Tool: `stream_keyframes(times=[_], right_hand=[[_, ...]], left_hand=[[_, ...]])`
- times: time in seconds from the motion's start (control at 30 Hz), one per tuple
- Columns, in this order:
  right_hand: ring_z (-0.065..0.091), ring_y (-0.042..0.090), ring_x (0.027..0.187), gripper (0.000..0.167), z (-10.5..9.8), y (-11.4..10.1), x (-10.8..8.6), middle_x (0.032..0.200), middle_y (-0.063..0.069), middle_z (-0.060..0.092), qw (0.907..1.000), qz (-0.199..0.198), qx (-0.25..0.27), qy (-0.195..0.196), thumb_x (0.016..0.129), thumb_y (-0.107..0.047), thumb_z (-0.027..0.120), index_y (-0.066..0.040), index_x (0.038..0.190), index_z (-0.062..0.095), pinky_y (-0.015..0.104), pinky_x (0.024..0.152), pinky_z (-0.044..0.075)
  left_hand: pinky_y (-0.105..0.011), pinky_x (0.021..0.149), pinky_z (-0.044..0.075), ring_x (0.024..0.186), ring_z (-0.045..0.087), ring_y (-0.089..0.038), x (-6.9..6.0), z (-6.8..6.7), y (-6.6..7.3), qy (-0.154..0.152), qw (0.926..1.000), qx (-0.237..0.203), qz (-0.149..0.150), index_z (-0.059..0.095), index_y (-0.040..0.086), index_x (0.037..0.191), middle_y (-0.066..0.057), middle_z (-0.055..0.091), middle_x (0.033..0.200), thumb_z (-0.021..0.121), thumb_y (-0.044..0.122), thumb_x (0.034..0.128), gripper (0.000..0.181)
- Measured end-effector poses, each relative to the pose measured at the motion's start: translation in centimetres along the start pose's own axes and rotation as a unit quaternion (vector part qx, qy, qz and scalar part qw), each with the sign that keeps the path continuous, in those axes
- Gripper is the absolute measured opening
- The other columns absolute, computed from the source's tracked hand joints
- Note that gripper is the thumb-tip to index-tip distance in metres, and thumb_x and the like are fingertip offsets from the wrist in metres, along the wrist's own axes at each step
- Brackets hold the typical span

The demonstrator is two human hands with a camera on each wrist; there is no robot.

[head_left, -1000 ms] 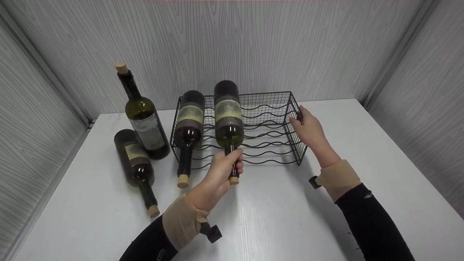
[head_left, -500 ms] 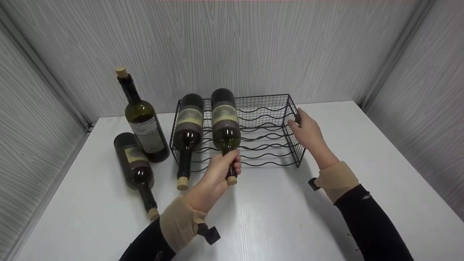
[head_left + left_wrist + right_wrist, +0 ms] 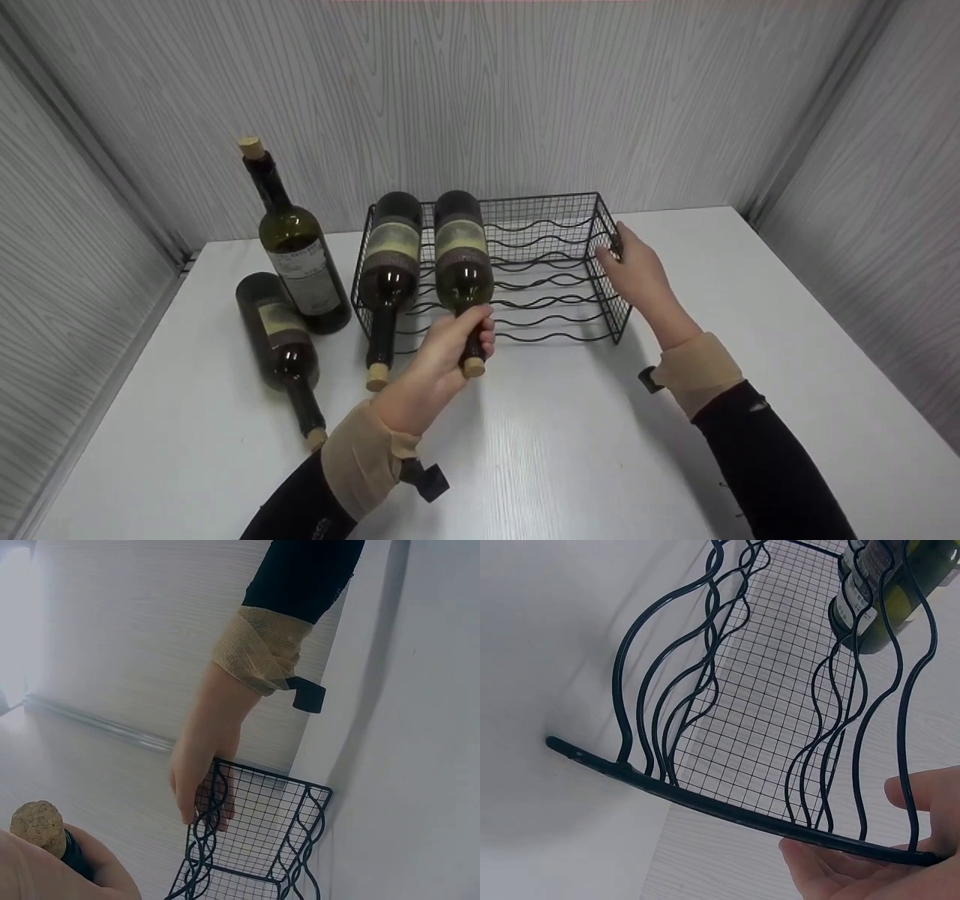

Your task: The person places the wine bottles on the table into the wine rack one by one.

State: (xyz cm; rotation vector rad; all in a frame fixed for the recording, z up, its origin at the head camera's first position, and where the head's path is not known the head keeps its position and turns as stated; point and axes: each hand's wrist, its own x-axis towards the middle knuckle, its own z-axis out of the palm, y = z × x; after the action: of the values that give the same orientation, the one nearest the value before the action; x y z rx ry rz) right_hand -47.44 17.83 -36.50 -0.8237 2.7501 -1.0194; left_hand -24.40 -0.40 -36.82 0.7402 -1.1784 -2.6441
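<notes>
My left hand [image 3: 442,349] grips the neck of a dark, corked wine bottle [image 3: 462,259]. Its body lies along the top wavy wires of a black wire wine rack [image 3: 536,206], cork end toward me; whether its full weight rests there I cannot tell. Just left of it, another wine bottle [image 3: 391,251] lies on the rack the same way round. My right hand [image 3: 636,266] holds the rack's right end, its thumb and fingers on either side of the end frame [image 3: 742,814] in the right wrist view. From the left wrist, the held bottle's cork [image 3: 39,829] pokes out past my hand.
Left of the rack, one wine bottle [image 3: 304,262] stands upright with a label facing me. In front of it another bottle [image 3: 281,337] lies on the white table [image 3: 555,442], its cork partly behind my left sleeve. Panelled walls [image 3: 480,97] enclose the back and sides.
My left hand has moved the held bottle slightly left, closer to its neighbour, and its base end has come down onto the rack wires. My right hand keeps its hold on the rack.
</notes>
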Motion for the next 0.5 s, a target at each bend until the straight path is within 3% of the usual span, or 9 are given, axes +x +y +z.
stream_keyframes(times=[0.23,0.5], right_hand=[[0.042,0.045,0.153,0.072,-0.05,-0.09,0.0,0.167,0.031,0.035,1.0,0.003,0.005,-0.008,0.115,-0.03,0.044,0.006,0.167,0.01,0.052,0.128,0.038],[0.042,0.046,0.153,0.073,-0.11,-0.03,-0.14,0.167,0.031,0.035,0.9999,0.001,0.003,-0.012,0.115,-0.029,0.044,0.006,0.167,0.009,0.053,0.127,0.039]], left_hand=[[-0.013,0.055,0.052,0.06,0.055,-0.005,-0.05,-0.11,-0.12,-0.008,0.9999,0.005,0.014,0.047,0.001,0.118,0.0,0.058,0.075,0.058,0.009,0.1074,0.017],[-0.019,0.067,0.062,0.065,0.062,-0.009,0.15,-0.16,-0.56,0.003,0.9996,-0.014,0.025,0.058,0.003,0.097,0.0,0.061,0.073,0.059,0.009,0.1062,0.011]])
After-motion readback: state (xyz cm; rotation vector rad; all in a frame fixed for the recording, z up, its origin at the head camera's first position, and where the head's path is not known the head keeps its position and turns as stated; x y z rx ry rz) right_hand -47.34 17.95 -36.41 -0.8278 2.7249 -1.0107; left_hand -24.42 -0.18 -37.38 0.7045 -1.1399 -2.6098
